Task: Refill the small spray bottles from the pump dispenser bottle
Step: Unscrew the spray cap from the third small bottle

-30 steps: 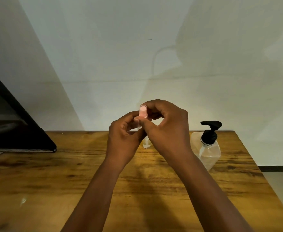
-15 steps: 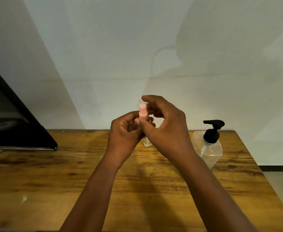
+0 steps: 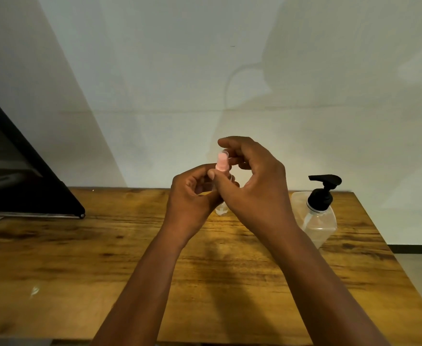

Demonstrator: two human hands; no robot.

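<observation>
A small clear spray bottle (image 3: 221, 210) with a pink spray head (image 3: 221, 163) is held upright above the wooden table (image 3: 105, 258), in the middle of the view. My left hand (image 3: 192, 196) grips its body, which is mostly hidden by the fingers. My right hand (image 3: 252, 178) curls around the top, thumb against the bottle's neck and fingertips at a clear cap over the pink head. The pump dispenser bottle (image 3: 318, 221), clear with a black pump (image 3: 323, 191), stands on the table to the right of my right wrist.
A dark screen (image 3: 17, 171) leans over the table's back left corner. A pale wall (image 3: 229, 83) runs right behind the table. The table's right edge (image 3: 379, 233) drops to the floor just past the pump bottle.
My right hand's fingers have lifted and spread above the pink head, which shows more than before. My left hand still holds the bottle in about the same place.
</observation>
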